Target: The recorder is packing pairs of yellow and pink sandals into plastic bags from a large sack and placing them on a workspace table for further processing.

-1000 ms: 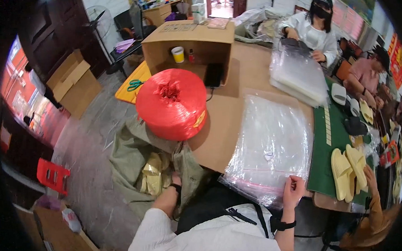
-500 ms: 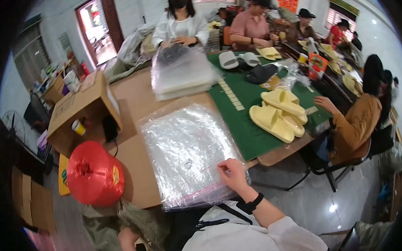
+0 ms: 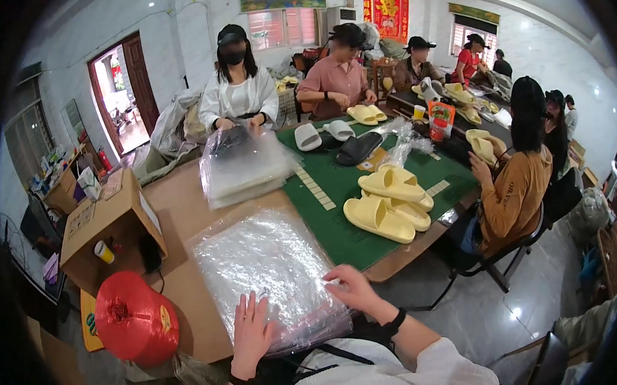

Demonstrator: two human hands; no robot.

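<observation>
A stack of clear plastic bags [image 3: 256, 253] lies flat on the brown table in front of me, its shiny surface creased and its near edge pinkish. My left hand [image 3: 251, 331] rests over the near left part of the stack, fingers stretched out and slightly apart. At the right side of the stack is my right hand [image 3: 357, 288], its fingers loosely bent and apart, with nothing visible between them. A small dark mark shows on the bags just beyond my left fingertips.
A red twine roll [image 3: 136, 317] and a cardboard box [image 3: 110, 218] stand left. Yellow slippers [image 3: 388, 206] lie on the green mat [image 3: 310, 227] at right. Across the table, a person in white [image 3: 239, 92] handles another bag pile [image 3: 242, 171]. Another person [image 3: 518, 190] sits right, holding yellow slippers.
My left hand has come up from below the table edge onto the bags. My right hand stays by their right side, its fingers less curled. The view has tilted up and turned right.
</observation>
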